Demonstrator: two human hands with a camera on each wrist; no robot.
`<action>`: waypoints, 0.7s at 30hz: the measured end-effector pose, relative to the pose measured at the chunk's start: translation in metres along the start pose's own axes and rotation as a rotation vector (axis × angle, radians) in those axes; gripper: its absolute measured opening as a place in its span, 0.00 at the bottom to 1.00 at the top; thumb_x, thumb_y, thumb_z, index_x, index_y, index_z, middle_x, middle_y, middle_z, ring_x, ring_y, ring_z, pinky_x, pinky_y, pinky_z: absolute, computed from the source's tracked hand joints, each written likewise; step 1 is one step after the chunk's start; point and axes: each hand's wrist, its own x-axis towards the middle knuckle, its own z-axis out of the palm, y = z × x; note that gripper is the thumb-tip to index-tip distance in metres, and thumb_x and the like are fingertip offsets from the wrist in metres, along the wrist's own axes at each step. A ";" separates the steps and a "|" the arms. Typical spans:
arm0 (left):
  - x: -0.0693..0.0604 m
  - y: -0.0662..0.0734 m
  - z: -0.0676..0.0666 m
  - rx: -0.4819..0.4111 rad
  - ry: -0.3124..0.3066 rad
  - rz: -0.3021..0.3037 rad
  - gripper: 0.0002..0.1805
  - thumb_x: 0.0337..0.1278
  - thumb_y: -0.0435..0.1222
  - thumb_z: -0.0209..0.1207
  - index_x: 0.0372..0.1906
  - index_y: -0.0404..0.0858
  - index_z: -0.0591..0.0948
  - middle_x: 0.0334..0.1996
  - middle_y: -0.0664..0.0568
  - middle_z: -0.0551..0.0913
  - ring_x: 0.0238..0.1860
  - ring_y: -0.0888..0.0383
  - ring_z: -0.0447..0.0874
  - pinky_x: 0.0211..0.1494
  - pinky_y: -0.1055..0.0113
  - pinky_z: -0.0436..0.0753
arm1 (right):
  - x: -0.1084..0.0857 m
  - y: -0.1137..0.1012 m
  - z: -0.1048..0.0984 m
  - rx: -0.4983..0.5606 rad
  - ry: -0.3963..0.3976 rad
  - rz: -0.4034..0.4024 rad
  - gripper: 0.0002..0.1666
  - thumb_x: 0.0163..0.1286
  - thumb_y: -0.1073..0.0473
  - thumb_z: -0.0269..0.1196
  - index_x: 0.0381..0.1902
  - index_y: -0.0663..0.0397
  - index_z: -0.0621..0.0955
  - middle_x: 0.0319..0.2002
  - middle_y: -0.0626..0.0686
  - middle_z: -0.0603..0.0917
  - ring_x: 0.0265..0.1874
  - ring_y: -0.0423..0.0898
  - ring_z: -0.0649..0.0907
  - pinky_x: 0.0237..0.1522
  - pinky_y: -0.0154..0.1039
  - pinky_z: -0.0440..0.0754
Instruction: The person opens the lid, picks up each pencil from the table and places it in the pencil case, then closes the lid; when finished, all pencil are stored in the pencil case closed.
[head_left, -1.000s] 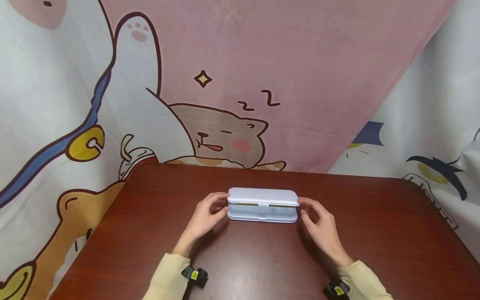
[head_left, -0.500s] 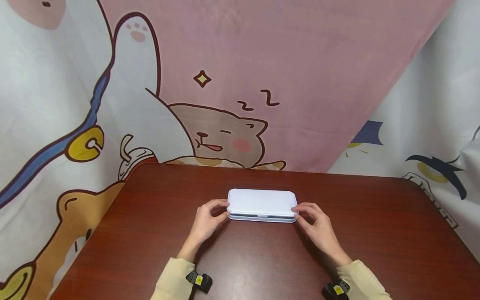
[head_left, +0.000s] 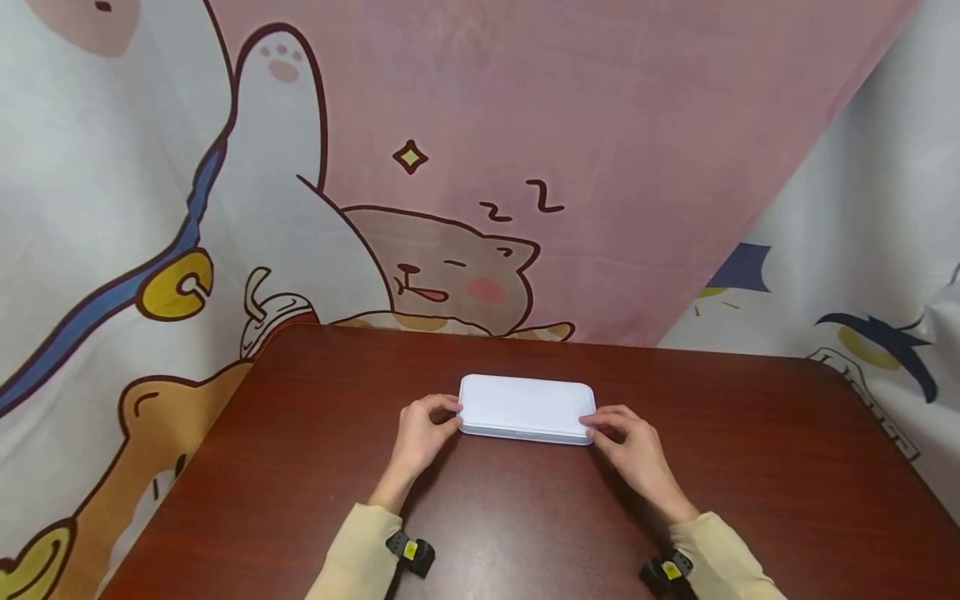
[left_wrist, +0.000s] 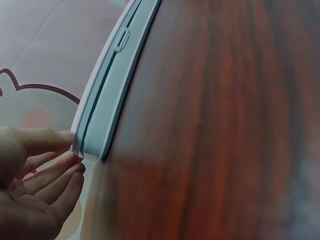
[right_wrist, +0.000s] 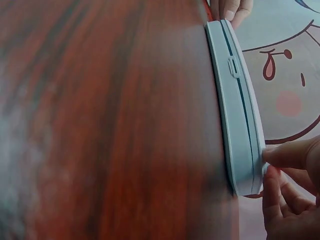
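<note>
A white pencil case lies lengthwise on the dark red-brown table, its lid down and its contents hidden. A thin dark seam runs along its front, with a small clasp midway, seen in the left wrist view. At the left end my left hand holds the case by its corner with thumb and fingers. My right hand pinches the opposite end, fingers at the lid edge and thumb low at the front corner. In the right wrist view the right thumb and fingers meet the near end of the case.
Behind the table hangs a pink and white cloth printed with cartoon animals. Black camera straps sit over the cream sleeves. Bare tabletop surrounds the case on all sides.
The lid, raised a second ago with the tray interior showing, has come down over the base. Both hands have followed it down and towards me, staying at the two ends.
</note>
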 end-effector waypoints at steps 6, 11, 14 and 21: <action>0.009 -0.001 0.005 0.034 0.008 0.030 0.08 0.40 0.20 0.69 0.30 0.31 0.86 0.36 0.44 0.86 0.41 0.47 0.85 0.46 0.54 0.80 | 0.008 0.004 0.000 0.006 -0.051 0.030 0.12 0.54 0.73 0.71 0.36 0.57 0.88 0.38 0.53 0.83 0.38 0.50 0.81 0.37 0.37 0.78; 0.012 -0.001 0.008 0.078 0.001 0.062 0.08 0.40 0.19 0.69 0.30 0.30 0.86 0.36 0.43 0.85 0.41 0.46 0.84 0.46 0.54 0.80 | 0.014 0.009 -0.002 0.030 -0.077 0.085 0.12 0.55 0.73 0.70 0.37 0.58 0.89 0.39 0.54 0.82 0.39 0.50 0.80 0.37 0.34 0.78; 0.014 0.000 0.009 0.072 0.017 0.043 0.08 0.40 0.19 0.69 0.30 0.30 0.86 0.36 0.43 0.86 0.40 0.46 0.85 0.46 0.54 0.80 | 0.018 0.012 -0.002 0.032 -0.085 0.096 0.11 0.55 0.72 0.70 0.38 0.58 0.89 0.40 0.55 0.82 0.40 0.51 0.80 0.38 0.34 0.78; 0.018 0.001 0.005 0.042 -0.010 0.002 0.08 0.42 0.21 0.69 0.32 0.31 0.86 0.36 0.44 0.86 0.41 0.47 0.85 0.48 0.54 0.79 | 0.026 0.015 -0.002 0.025 -0.066 0.089 0.11 0.55 0.72 0.70 0.37 0.58 0.89 0.39 0.55 0.83 0.40 0.51 0.80 0.38 0.33 0.77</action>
